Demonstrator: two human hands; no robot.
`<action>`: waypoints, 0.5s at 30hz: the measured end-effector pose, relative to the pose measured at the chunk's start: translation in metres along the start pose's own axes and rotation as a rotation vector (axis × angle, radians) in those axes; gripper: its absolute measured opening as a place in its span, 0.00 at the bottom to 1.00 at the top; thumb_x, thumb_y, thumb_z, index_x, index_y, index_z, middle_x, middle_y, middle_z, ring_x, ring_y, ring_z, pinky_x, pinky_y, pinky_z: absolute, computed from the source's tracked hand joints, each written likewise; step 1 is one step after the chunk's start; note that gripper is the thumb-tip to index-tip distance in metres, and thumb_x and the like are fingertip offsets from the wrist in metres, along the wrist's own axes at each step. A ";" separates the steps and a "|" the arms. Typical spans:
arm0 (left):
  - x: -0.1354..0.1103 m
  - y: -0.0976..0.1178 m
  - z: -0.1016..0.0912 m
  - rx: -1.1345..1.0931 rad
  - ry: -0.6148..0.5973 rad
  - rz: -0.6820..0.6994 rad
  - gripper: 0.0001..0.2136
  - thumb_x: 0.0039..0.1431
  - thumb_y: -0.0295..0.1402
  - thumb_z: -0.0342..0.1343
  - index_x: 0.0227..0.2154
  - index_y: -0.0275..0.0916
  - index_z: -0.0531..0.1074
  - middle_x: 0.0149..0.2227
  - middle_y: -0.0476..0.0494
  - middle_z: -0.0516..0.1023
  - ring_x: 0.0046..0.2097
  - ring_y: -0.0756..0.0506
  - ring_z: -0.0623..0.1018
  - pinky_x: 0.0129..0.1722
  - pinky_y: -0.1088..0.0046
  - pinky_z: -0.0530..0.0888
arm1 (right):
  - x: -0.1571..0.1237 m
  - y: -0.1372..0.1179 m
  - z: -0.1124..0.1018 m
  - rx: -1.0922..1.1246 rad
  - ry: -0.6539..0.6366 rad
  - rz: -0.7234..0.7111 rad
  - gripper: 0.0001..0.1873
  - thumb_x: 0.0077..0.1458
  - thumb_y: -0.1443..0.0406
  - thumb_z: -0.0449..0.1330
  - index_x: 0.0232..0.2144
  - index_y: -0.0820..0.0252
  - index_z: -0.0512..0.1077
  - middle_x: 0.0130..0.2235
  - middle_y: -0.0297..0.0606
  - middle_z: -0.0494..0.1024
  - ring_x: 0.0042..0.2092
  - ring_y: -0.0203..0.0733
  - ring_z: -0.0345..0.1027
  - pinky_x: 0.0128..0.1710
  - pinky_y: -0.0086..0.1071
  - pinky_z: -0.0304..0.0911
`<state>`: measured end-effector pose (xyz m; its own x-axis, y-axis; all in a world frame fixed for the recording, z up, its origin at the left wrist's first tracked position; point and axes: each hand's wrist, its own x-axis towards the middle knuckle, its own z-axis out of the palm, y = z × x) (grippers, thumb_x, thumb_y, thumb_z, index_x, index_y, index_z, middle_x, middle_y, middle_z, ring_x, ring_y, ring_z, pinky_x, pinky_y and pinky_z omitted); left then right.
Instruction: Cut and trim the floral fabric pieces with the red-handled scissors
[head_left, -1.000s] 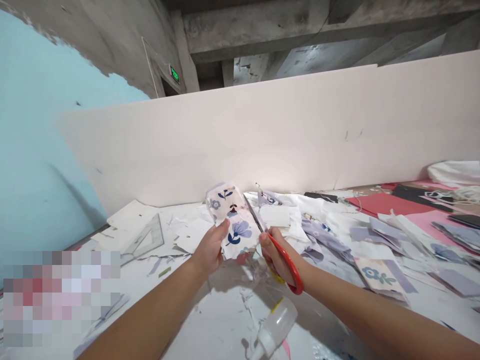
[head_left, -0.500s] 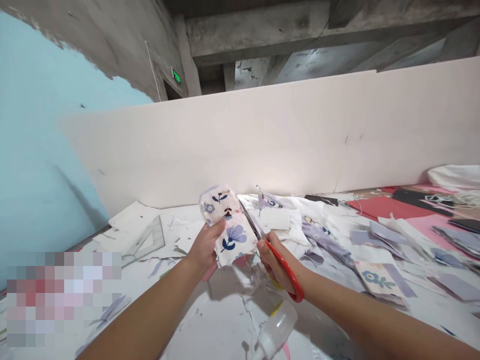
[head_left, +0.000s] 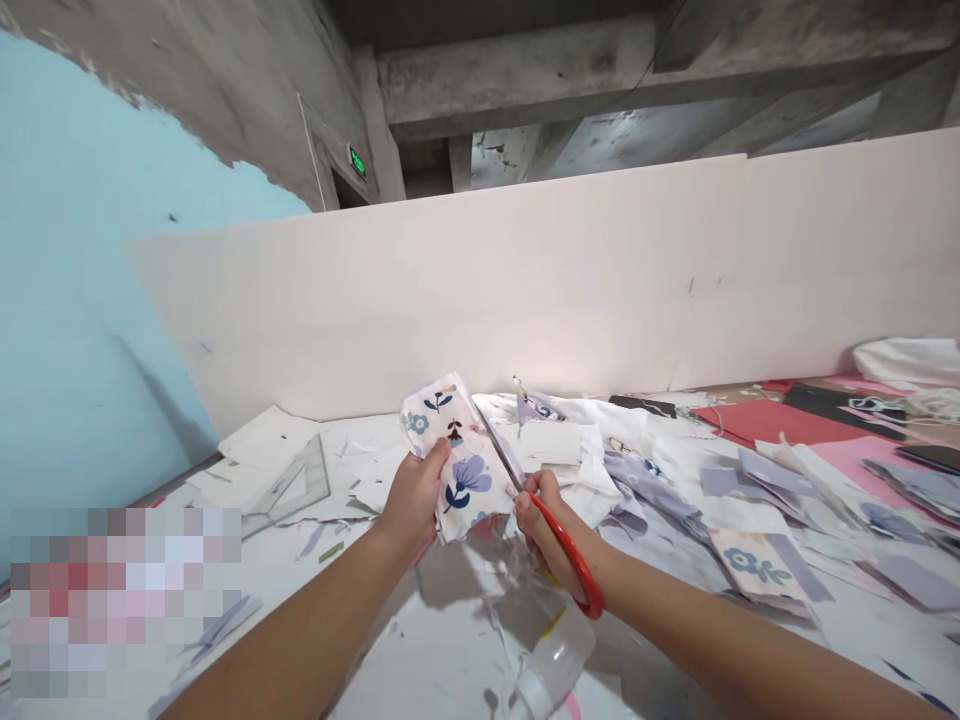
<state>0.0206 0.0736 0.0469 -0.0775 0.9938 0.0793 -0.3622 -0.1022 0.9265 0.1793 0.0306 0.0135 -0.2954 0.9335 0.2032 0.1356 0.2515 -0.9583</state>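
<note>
My left hand (head_left: 414, 498) grips a flower-printed piece of fabric (head_left: 469, 482) by its left side, thumb on top. The piece is pale with blue and lilac flowers and tilts up above the table. In my right hand (head_left: 551, 525) is a pair of scissors (head_left: 574, 555) with red handles. Their blades lie along the right edge of the fabric; whether they are parted is hard to make out. Below my hands a clear plastic bottle (head_left: 559, 655) lies on its side.
A clear set square (head_left: 300, 485) lies at the left. Crumpled lilac fabric (head_left: 652, 485) and a flower-printed piece (head_left: 759, 565) are to the right, with red sheets (head_left: 784, 410) beyond. A white partition (head_left: 525, 290) stands behind the table.
The fabric and scissors have shifted only slightly, and the fabric's upper edge has turned a little. Both hands keep their hold. The whole view has moved down slightly.
</note>
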 end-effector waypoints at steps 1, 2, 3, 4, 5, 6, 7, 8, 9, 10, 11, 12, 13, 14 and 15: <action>-0.001 0.001 0.001 0.004 -0.006 -0.004 0.12 0.51 0.33 0.54 0.39 0.34 0.71 0.28 0.42 0.78 0.29 0.45 0.77 0.31 0.70 0.73 | 0.000 0.000 0.000 0.000 0.001 0.001 0.22 0.52 0.43 0.41 0.33 0.53 0.46 0.22 0.24 0.55 0.21 0.30 0.46 0.16 0.23 0.47; -0.002 0.002 0.001 0.010 -0.009 -0.006 0.12 0.52 0.33 0.54 0.39 0.34 0.71 0.28 0.42 0.78 0.29 0.45 0.77 0.30 0.71 0.73 | 0.000 0.000 0.000 0.001 0.005 0.004 0.21 0.52 0.43 0.41 0.32 0.53 0.46 0.22 0.24 0.55 0.21 0.30 0.45 0.16 0.22 0.47; -0.003 0.003 0.002 0.019 -0.012 -0.006 0.12 0.52 0.33 0.53 0.39 0.34 0.71 0.27 0.43 0.78 0.29 0.46 0.77 0.30 0.71 0.73 | 0.001 0.001 0.000 0.002 0.011 0.006 0.21 0.52 0.43 0.41 0.32 0.53 0.46 0.22 0.24 0.54 0.21 0.30 0.45 0.16 0.22 0.47; -0.005 0.004 0.003 0.032 -0.017 -0.004 0.12 0.52 0.32 0.53 0.40 0.34 0.71 0.27 0.43 0.78 0.28 0.46 0.77 0.30 0.71 0.73 | 0.001 0.002 0.000 0.002 0.017 0.011 0.21 0.52 0.43 0.41 0.32 0.53 0.46 0.22 0.24 0.54 0.20 0.30 0.46 0.16 0.22 0.47; -0.006 0.006 0.004 0.048 -0.019 0.000 0.12 0.53 0.32 0.53 0.39 0.34 0.71 0.27 0.43 0.78 0.28 0.46 0.77 0.29 0.72 0.73 | 0.001 0.003 0.000 0.001 0.024 0.015 0.21 0.52 0.43 0.42 0.33 0.53 0.46 0.22 0.24 0.54 0.20 0.30 0.46 0.16 0.22 0.47; -0.006 0.006 0.004 0.065 -0.021 0.005 0.12 0.53 0.32 0.52 0.39 0.34 0.71 0.27 0.43 0.78 0.27 0.46 0.77 0.29 0.72 0.72 | 0.002 0.004 0.000 0.001 0.029 0.019 0.22 0.52 0.43 0.42 0.33 0.54 0.47 0.22 0.24 0.54 0.20 0.29 0.46 0.16 0.22 0.47; -0.007 0.007 0.005 0.081 -0.022 0.009 0.12 0.53 0.32 0.52 0.39 0.33 0.71 0.26 0.43 0.78 0.26 0.46 0.77 0.28 0.72 0.72 | 0.002 0.005 0.000 0.002 0.035 0.021 0.22 0.52 0.43 0.42 0.33 0.54 0.47 0.22 0.23 0.54 0.20 0.29 0.45 0.16 0.22 0.47; -0.006 0.007 0.004 0.094 -0.023 0.013 0.12 0.53 0.33 0.52 0.39 0.33 0.71 0.27 0.43 0.78 0.26 0.46 0.77 0.28 0.72 0.72 | 0.002 0.005 0.000 0.004 0.037 0.020 0.22 0.52 0.43 0.42 0.33 0.54 0.47 0.22 0.23 0.54 0.20 0.29 0.45 0.16 0.22 0.47; -0.006 0.006 0.004 0.103 -0.025 0.018 0.12 0.52 0.34 0.53 0.39 0.33 0.71 0.27 0.43 0.78 0.26 0.46 0.77 0.28 0.72 0.72 | 0.002 0.006 0.000 0.005 0.037 0.018 0.21 0.52 0.44 0.42 0.32 0.54 0.47 0.21 0.23 0.55 0.19 0.29 0.45 0.16 0.22 0.47; -0.005 0.004 0.002 0.105 -0.026 0.027 0.13 0.52 0.34 0.53 0.39 0.33 0.71 0.28 0.42 0.79 0.27 0.46 0.77 0.29 0.72 0.72 | 0.002 0.006 0.000 0.003 0.037 0.015 0.21 0.53 0.44 0.42 0.32 0.54 0.48 0.21 0.23 0.55 0.19 0.29 0.46 0.16 0.22 0.47; -0.004 0.002 0.001 0.105 -0.030 0.037 0.14 0.51 0.36 0.54 0.39 0.33 0.71 0.29 0.42 0.79 0.28 0.46 0.77 0.30 0.71 0.72 | 0.002 0.006 0.000 -0.002 0.043 0.011 0.21 0.53 0.44 0.41 0.32 0.54 0.48 0.21 0.23 0.55 0.19 0.29 0.46 0.16 0.22 0.48; -0.003 0.000 -0.001 0.105 -0.038 0.051 0.15 0.50 0.37 0.55 0.40 0.34 0.71 0.30 0.42 0.79 0.29 0.45 0.77 0.30 0.71 0.72 | 0.003 0.007 0.000 -0.010 0.052 0.009 0.21 0.53 0.44 0.41 0.31 0.54 0.48 0.21 0.24 0.55 0.19 0.28 0.47 0.15 0.22 0.48; -0.002 -0.002 -0.003 0.107 -0.051 0.065 0.17 0.49 0.38 0.56 0.40 0.34 0.71 0.31 0.41 0.79 0.30 0.45 0.77 0.31 0.71 0.72 | 0.003 0.008 0.000 -0.020 0.061 0.009 0.21 0.53 0.44 0.41 0.31 0.54 0.49 0.21 0.23 0.55 0.19 0.28 0.47 0.15 0.22 0.48; -0.001 -0.004 -0.005 0.111 -0.068 0.076 0.18 0.49 0.40 0.56 0.41 0.34 0.71 0.32 0.41 0.79 0.31 0.44 0.77 0.32 0.70 0.72 | 0.003 0.009 -0.001 -0.031 0.070 0.010 0.20 0.54 0.44 0.40 0.32 0.54 0.49 0.21 0.23 0.55 0.18 0.28 0.47 0.15 0.22 0.47; 0.000 -0.006 -0.007 0.117 -0.082 0.083 0.19 0.48 0.41 0.56 0.41 0.35 0.71 0.32 0.41 0.79 0.32 0.44 0.77 0.32 0.70 0.72 | 0.004 0.010 -0.001 -0.042 0.079 0.010 0.20 0.54 0.45 0.40 0.32 0.54 0.50 0.21 0.23 0.55 0.18 0.28 0.46 0.15 0.22 0.47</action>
<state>0.0164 0.0742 0.0387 -0.0247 0.9828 0.1831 -0.2463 -0.1835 0.9517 0.1803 0.0368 0.0050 -0.2184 0.9529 0.2103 0.1780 0.2508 -0.9515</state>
